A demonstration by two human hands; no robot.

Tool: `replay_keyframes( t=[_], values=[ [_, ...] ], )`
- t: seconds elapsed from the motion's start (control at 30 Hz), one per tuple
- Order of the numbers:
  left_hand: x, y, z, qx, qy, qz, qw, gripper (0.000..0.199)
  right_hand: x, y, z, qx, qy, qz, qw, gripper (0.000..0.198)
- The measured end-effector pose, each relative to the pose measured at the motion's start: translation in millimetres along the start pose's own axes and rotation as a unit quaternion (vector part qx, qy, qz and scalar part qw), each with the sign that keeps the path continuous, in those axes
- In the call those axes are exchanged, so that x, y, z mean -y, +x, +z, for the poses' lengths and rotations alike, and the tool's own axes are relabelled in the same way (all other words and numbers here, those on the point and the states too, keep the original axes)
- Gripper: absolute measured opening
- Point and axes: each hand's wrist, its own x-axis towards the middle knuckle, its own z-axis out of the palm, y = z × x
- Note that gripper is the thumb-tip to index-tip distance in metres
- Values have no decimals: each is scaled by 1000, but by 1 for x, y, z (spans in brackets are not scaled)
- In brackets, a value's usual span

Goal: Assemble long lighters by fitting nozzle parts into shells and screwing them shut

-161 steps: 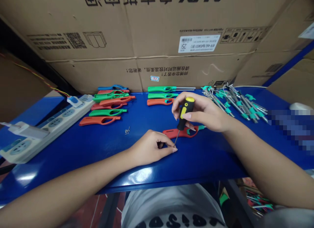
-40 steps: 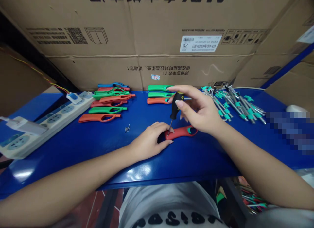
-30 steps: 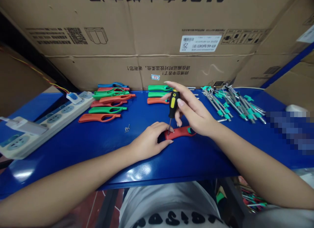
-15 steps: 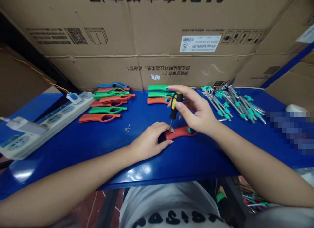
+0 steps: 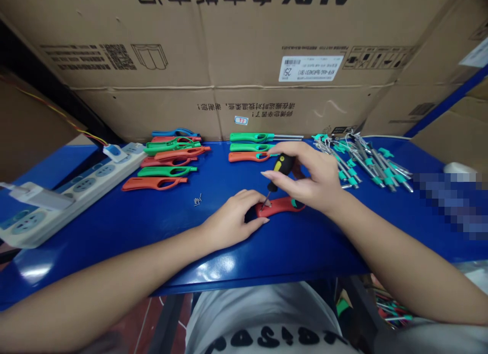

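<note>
Meanwhile, left hand [image 5: 238, 217] pinches one end of the red handle [image 5: 282, 205] on the blue table [image 5: 324, 245], apparently to steady it | right hand [image 5: 316, 176] grasps a tilted screwdriver [image 5: 282, 164], tip there, seating unclear | loose screws [image 5: 197, 199] lie nearby.

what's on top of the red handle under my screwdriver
Your left hand and the screwdriver touch the left part of the red handle; your right hand hides its right end.

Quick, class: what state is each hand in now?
Left hand: fingers closed on the red handle.
Right hand: holding the black-and-yellow screwdriver.
</note>
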Motion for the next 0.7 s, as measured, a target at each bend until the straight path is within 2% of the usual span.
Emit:
replay_keyframes(
  t=[0.07,0.1,0.17,0.23,0.33,0.4,0.47,0.53,0.6,0.7],
  values=[
    [0,0,0,-2,2,0,1000,21,-2,0,-3,-18,-45,-41,998,26],
    [1,0,0,-1,4,0,1000,21,-2,0,-5,-6,-42,-44,998,25],
    [1,0,1,1,5,1,1000,20,-1,0,-5,46,5,-10,999,34],
    [1,0,1,1,1,2,1000,20,0,1,-3,97,77,50,991,43],
    [0,0,1,-2,-2,0,1000,20,-1,1,1,100,128,99,982,43],
    [0,0,1,-2,-1,-1,1000,21,-3,0,2,51,83,79,992,36],
    [1,0,1,-4,3,-1,1000,22,-4,0,-1,-10,4,21,1000,32],
    [1,-1,0,-5,5,1,1000,22,-2,1,-5,-33,-45,-38,998,27],
    [0,0,0,-4,5,4,1000,20,1,3,-8,-2,-27,-52,998,26],
    [0,0,-1,2,1,5,1000,19,7,5,-7,67,65,21,995,40]
  ],
)
